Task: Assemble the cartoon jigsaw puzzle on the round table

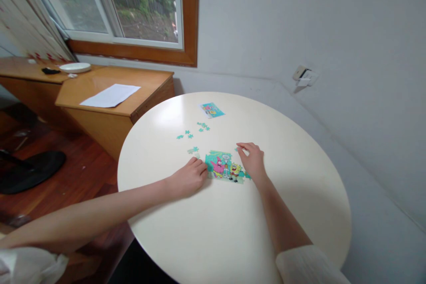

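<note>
A partly joined cartoon jigsaw puzzle (218, 164) lies flat on the round white table (206, 235). It has a teal background, a pink starfish figure and a yellow sponge figure. My left hand (191, 176) rests at the puzzle's left edge, its fingers curled and closed against that edge, fingertips partly hidden. Just beyond the upper right corner, my right hand (253, 159) pinches a small teal puzzle piece (236, 148) between thumb and forefinger. Part of the puzzle's right end sits behind that hand. Above my left hand lie a few pieces (195, 149), apart from the main picture.
Several loose teal pieces (201, 129) are scattered farther back on the table. Behind them lies a small reference picture (212, 110). On the wooden cabinet (149, 84) at left are a white paper sheet (111, 95) and a white plate (75, 67). A wall socket (304, 75) is at right.
</note>
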A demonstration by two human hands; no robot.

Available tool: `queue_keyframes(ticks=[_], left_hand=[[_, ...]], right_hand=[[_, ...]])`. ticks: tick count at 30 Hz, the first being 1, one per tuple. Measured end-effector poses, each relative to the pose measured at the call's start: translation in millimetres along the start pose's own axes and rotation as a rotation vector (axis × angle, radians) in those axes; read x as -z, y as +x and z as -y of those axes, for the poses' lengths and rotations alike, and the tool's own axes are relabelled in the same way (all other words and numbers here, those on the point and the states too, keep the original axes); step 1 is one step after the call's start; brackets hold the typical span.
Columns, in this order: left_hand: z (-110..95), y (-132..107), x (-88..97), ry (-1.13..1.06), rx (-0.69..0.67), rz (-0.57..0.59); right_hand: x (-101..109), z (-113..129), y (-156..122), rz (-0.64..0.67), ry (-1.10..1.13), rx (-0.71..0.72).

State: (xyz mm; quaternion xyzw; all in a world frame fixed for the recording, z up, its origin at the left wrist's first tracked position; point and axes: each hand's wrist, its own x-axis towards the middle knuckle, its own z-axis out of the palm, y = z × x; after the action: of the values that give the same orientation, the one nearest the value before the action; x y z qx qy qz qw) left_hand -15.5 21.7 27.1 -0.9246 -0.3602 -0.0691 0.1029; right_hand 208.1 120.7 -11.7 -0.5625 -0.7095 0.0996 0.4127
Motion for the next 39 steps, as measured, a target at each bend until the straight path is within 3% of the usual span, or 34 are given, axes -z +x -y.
queue_keyframes(ticks=[8,17,23,25,29,31,35,39], left_hand=[[3.7,-5.5,-3.6,0.047,-0.028,-0.059],[8.0,-0.5,-4.0,-0.086,0.100,-0.148],[5.9,-0.9,0.2,-0.215,0.216,-0.225],[6.4,-0.7,2.5,-0.252,0.236,-0.259],[4.3,5.9,8.8,-0.304,0.236,-0.279],[0.3,12.5,11.6,-0.309,0.221,-0.282],[-12.0,28.8,13.8,-0.265,0.114,-0.301],[-25.7,43.9,10.1,-0.204,0.014,-0.307]], right_hand=[[2.6,2.8,0.4,-0.001,0.003,0.008],[11.6,9.2,0.6,-0.073,0.047,-0.011],[24.7,21.6,6.8,-0.120,0.275,-0.111],[31.3,33.0,7.0,-0.045,0.352,-0.156],[47.8,63.0,-6.0,0.338,0.430,-0.095],[54.8,74.8,-17.7,0.441,0.426,-0.064],[59.9,81.5,-39.4,0.481,0.518,-0.161],[59.4,73.3,-51.9,0.378,0.603,-0.294]])
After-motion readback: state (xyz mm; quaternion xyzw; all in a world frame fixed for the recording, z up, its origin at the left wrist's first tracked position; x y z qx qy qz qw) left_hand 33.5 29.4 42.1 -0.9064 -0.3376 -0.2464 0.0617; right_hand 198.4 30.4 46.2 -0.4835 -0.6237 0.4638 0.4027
